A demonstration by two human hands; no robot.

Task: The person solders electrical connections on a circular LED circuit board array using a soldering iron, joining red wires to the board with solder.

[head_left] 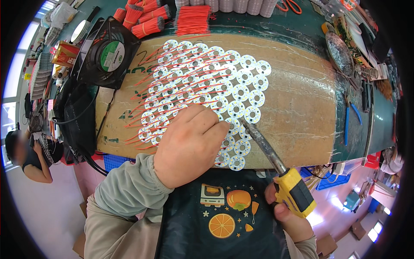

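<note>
Rows of round white LED boards (252, 114) with centre holes lie close together on a brown board, and thin red wires (148, 77) run across many of them toward the left. My left hand (189, 142) is closed, knuckles up, over the lower middle of the rows. Its fingertips are hidden, so what they pinch does not show. In my right hand (291, 216) is a soldering iron (295, 192) with a yellow and black handle. The iron's metal barrel slants up and left, its tip at the discs just right of my left hand.
A black fan (105, 56) stands at the left of the brown board (297, 95). Bundles of red wire (148, 26) and stacks of discs (258, 6) are at the back. Blue-handled pliers (347, 123) lie at the right. Another person (34, 155) sits far left.
</note>
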